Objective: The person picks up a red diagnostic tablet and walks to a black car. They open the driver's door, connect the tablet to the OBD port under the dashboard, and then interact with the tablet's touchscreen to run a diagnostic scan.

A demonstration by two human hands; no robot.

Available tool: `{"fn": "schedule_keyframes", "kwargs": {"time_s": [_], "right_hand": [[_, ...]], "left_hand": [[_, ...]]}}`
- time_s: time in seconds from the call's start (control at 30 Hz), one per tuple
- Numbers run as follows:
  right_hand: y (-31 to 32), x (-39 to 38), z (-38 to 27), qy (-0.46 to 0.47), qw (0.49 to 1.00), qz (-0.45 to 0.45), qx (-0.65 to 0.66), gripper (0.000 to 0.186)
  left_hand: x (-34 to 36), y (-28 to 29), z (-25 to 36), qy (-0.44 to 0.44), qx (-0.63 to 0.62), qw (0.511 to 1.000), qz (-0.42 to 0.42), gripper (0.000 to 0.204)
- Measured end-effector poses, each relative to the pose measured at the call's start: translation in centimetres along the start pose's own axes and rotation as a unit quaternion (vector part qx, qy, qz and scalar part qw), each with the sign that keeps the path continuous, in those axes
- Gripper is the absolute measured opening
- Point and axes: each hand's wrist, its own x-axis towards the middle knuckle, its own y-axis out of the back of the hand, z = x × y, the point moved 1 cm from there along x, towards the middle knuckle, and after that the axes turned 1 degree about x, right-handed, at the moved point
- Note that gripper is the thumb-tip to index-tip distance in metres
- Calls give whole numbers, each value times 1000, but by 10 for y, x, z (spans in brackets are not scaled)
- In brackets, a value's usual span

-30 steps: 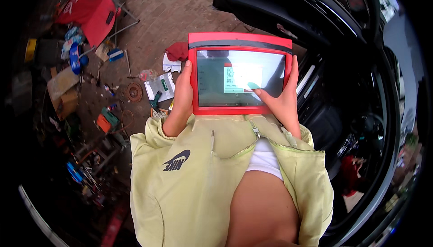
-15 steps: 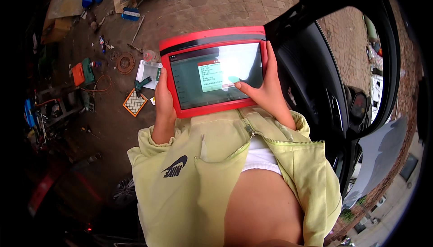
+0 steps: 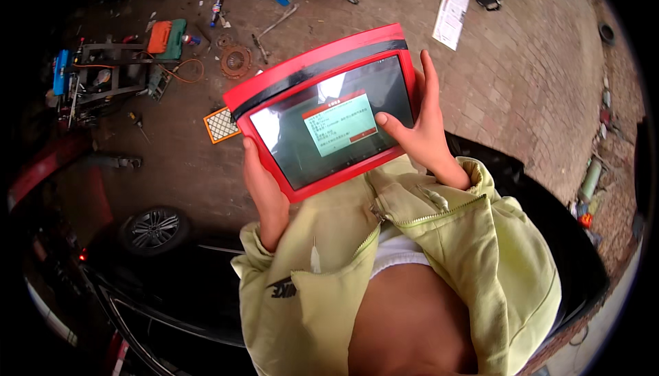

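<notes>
A red-framed tablet [image 3: 281, 173] is held between my two hands, tilted so its right end sits higher. On its lit screen a pale dialog box [image 3: 341, 123] with a red top bar and a red button stands over a dark page. My left hand [image 3: 266, 190] grips the lower left edge, its thumb along the frame and its other fingers hidden underneath. At the right end my right hand [image 3: 427, 139] supports the tablet. Its thumb reaches over the screen beside the dialog box; whether it touches the glass I cannot tell.
On the paved ground beyond lie an orange-edged air filter [image 3: 222, 126], a rusty disc [image 3: 236, 62], a printed sheet [image 3: 452, 17] and orange and green cases [image 3: 167, 38]. A dark metal frame [image 3: 113, 77] stands at left. A black car's wheel [image 3: 154, 230] is lower left.
My view has turned, and the open car door at right has left it. The tablet has tilted, its right end rising. My right thumb has moved off the dialog box to its right side.
</notes>
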Motion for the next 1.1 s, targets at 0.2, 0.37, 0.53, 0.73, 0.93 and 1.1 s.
{"fn": "schedule_keyframes", "kwargs": {"time_s": [0.2, 0.37, 0.53, 0.73, 0.93, 1.1], "right_hand": [[80, 121, 42, -10, 999, -28, 24, 104], [189, 175, 44, -53, 998, 41, -2, 95], [288, 217, 40, -57, 985, 163, 14, 92], [379, 239, 25, -65, 945, 320, -14, 92], [447, 245, 12, -104, 860, 494, -74, 91], [492, 211, -32, -133, 757, 633, -94, 93]], "left_hand": [[37, -130, -23, -26, -7, 996, 88, 52], [70, -267, -32, 15, 32, 999, 20, 51], [113, -401, -35, 38, 109, 990, -78, 50], [165, -546, -40, 94, 174, 946, -255, 48], [197, -687, -76, 151, 248, 881, -373, 48], [151, -813, -117, 207, 295, 759, -542, 50]]}}
